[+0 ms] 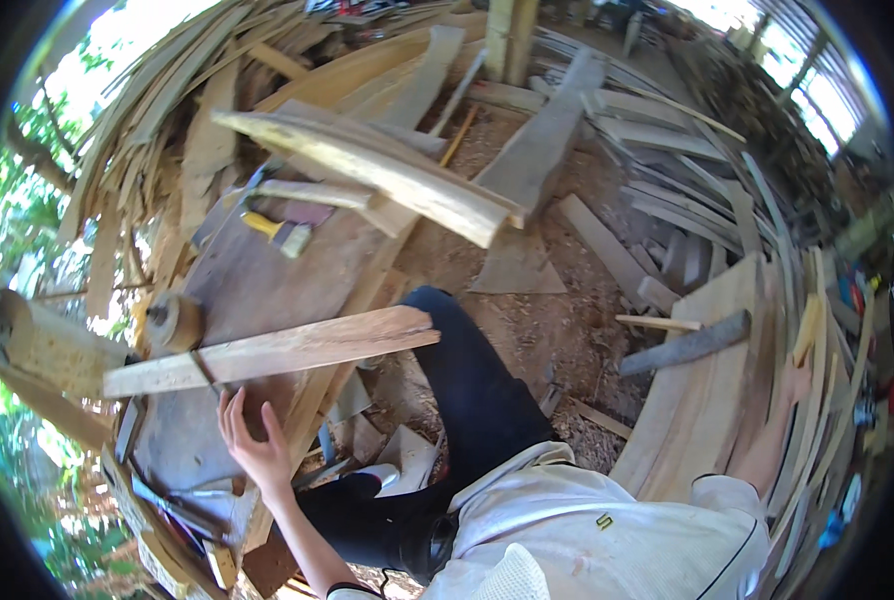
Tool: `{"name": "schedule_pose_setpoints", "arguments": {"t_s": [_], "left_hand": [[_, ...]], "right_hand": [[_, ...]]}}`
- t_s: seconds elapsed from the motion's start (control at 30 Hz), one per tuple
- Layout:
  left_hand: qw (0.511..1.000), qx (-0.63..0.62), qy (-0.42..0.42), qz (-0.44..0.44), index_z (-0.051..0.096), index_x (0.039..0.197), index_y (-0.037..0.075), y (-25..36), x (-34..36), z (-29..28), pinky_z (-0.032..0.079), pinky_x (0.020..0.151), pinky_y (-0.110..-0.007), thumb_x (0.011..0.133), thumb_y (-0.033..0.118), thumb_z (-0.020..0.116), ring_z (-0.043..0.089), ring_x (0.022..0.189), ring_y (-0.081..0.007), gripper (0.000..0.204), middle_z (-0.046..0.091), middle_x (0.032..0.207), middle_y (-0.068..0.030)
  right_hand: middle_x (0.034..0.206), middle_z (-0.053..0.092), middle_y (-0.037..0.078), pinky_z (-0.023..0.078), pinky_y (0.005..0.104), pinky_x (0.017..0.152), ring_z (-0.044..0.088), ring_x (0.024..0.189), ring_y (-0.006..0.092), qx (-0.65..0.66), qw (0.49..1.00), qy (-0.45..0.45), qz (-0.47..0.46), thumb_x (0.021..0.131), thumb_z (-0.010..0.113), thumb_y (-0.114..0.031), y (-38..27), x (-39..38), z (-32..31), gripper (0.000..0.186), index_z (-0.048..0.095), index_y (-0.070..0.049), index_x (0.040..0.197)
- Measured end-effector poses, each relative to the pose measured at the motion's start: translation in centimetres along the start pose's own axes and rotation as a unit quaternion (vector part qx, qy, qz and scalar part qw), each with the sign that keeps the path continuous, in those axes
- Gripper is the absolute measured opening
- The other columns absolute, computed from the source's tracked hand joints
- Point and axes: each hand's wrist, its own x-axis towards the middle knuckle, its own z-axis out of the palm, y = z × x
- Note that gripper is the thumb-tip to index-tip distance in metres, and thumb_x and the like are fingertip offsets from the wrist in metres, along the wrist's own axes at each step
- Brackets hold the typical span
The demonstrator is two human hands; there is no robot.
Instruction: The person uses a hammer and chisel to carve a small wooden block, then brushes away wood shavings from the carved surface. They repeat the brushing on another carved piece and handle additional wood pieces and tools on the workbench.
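Observation:
My left hand (255,440) is at the workbench (277,262), fingers spread and thumb apart, holding nothing. Its fingertips come close to the lower end of a thin dark rod. The rod crosses a long, rough-edged wooden board (277,350) and runs up toward a round wooden block (174,322). That board lies across the bench and juts past its right edge, above my knee. Far to the right, my right arm stretches out to the stacked lumber. There my right hand (795,382) appears closed on a short piece of light wood (806,330); the fingers look small.
A yellow-handled brush (279,234) lies farther back on the bench, near a long split timber (367,170). Hand tools (182,505) are at the bench's near left. Wide planks (692,390) lean at right with a grey bar (685,343) across them. Offcuts and shavings cover the ground.

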Motion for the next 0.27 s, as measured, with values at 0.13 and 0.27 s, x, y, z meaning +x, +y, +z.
{"name": "schedule_pose_setpoints", "arguments": {"t_s": [0.13, 0.27], "left_hand": [[0.999, -0.018, 0.000, -0.033, 0.064, 0.123, -0.003, -1.7, -1.5, 0.7, 0.039, 0.110, -0.052, 0.095, 0.014, 0.065, 0.052, 0.130, -0.0418, 0.033, 0.065, 0.124, -0.0214], [0.999, -0.026, 0.008, -0.041, 0.064, 0.124, -0.002, -2.4, -1.7, 0.9, 0.039, 0.110, -0.052, 0.094, 0.016, 0.068, 0.051, 0.132, -0.0411, 0.035, 0.064, 0.127, -0.0219]], "right_hand": [[0.122, 0.068, 0.021, 0.055, 0.0460, 0.091, 0.066, 0.109, 0.0405, 0.006, 0.975, 0.168, -0.145, 0.095, 0.065, -0.037, -0.8, 4.4, -5.1, 0.060, 0.047, -0.026, 0.152], [0.132, 0.063, 0.023, 0.055, 0.0447, 0.092, 0.064, 0.115, 0.0384, 0.047, 0.997, 0.059, -0.034, 0.093, 0.069, -0.039, 0.2, 7.3, -8.6, 0.068, 0.043, -0.026, 0.155]]}}
